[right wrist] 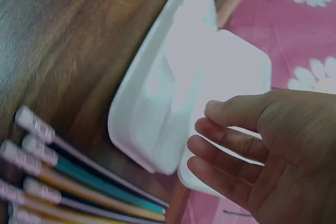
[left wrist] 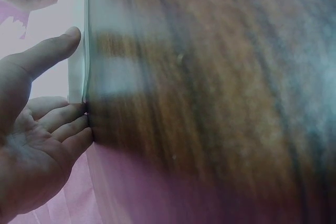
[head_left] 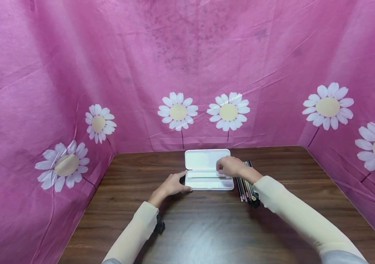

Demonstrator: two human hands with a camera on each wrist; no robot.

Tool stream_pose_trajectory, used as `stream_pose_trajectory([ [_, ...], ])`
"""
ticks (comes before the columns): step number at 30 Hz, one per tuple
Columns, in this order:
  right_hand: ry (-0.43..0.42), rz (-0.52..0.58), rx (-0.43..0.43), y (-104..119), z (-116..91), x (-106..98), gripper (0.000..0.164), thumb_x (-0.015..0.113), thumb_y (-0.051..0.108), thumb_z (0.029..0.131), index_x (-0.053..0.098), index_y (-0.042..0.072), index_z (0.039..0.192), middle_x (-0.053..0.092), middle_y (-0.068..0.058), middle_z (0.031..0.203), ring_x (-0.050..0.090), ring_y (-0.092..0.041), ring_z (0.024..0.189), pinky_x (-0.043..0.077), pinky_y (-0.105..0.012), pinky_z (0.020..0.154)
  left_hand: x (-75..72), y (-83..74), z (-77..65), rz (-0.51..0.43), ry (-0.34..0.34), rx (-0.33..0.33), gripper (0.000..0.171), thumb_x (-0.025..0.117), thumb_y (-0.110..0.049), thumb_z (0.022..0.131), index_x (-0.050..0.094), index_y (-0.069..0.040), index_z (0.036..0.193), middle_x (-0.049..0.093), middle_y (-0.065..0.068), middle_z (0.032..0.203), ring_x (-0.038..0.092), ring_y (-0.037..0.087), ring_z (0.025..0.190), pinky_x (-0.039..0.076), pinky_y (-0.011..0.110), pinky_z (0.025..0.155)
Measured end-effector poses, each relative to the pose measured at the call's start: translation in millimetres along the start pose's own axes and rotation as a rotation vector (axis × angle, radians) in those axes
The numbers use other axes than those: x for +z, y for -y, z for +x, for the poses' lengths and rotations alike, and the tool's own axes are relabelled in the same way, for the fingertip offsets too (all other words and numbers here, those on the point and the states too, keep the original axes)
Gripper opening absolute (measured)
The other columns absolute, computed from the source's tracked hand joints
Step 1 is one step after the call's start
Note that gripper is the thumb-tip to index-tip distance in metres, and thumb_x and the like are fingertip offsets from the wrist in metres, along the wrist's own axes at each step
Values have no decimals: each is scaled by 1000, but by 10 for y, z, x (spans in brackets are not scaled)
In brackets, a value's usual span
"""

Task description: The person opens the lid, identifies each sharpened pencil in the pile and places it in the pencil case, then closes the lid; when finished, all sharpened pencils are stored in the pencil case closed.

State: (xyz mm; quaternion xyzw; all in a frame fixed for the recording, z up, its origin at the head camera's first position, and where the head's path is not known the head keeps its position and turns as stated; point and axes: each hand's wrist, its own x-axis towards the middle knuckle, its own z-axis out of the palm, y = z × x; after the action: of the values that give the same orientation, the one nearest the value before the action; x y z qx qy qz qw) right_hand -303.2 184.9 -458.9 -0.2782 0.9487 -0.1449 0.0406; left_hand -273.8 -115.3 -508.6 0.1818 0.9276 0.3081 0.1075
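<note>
A white pencil case (head_left: 207,185) stands with its lid (head_left: 203,159) raised at the back. Along its tray runs a thin, dark, pencil-like strip (head_left: 207,178). My left hand (head_left: 173,184) holds the case's left end, thumb at the front corner and fingers toward the back. The left wrist view shows those fingers (left wrist: 63,124) touching the case's edge. Above the right part of the case is my right hand (head_left: 231,166). Its fingers are loosely bent, and nothing shows between thumb and fingers in the right wrist view. Several pencils (right wrist: 100,179) with white eraser ends lie beside the case.
The dark wooden table (head_left: 194,223) meets a pink cloth (head_left: 194,55) printed with white daisies at its back and sides. The pencils (head_left: 244,189) lie just right of the case, partly under my right forearm. Each wrist carries a small black device.
</note>
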Motion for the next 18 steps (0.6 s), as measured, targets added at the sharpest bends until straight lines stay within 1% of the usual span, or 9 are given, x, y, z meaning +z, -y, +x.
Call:
stream_pose_trajectory([
  [3,-27,9,0,-88,-94,-74,7,73,11,95,80,11,94,77,2,92,69,-16,86,60,-42,77,2,-9,1,-2,-2,-7,92,88,-38,88,45,-4,162,54,22,158,57,32,140,46,50,121],
  [5,-46,9,2,-144,-159,-108,7,73,13,95,80,12,94,76,3,90,68,-15,84,59,-42,75,0,-4,-6,-9,-6,-12,92,88,-39,88,45,-5,162,54,21,159,55,33,143,45,50,121],
  [8,-81,12,23,-237,-275,-146,6,74,13,95,80,12,93,75,3,88,64,-12,79,58,-42,73,2,12,-2,-11,-10,-6,92,88,-39,88,45,-5,162,54,21,159,58,30,138,46,50,120],
  [12,-117,26,62,-361,-445,-180,7,73,13,94,80,14,92,72,4,83,57,-10,71,53,-38,68,9,24,9,-17,-8,3,92,88,-39,88,45,-4,161,54,21,158,61,27,125,48,49,117],
  [14,-131,32,88,-418,-529,-189,7,73,14,94,80,15,92,71,4,82,55,-11,70,51,-37,67,12,25,14,-15,-7,4,92,88,-39,87,45,-4,161,55,21,158,61,26,125,48,49,118],
  [15,-137,29,98,-449,-571,-192,7,73,15,94,80,16,92,71,4,81,55,-11,70,50,-37,67,15,25,17,-14,-7,3,93,88,-39,87,45,-3,161,55,21,158,61,26,125,48,49,118],
  [18,-156,16,135,-536,-693,-192,6,75,17,94,81,16,93,74,2,85,59,-13,73,53,-43,68,20,20,23,-12,-6,3,92,88,-39,88,45,-3,161,55,21,158,61,26,124,48,49,118],
])
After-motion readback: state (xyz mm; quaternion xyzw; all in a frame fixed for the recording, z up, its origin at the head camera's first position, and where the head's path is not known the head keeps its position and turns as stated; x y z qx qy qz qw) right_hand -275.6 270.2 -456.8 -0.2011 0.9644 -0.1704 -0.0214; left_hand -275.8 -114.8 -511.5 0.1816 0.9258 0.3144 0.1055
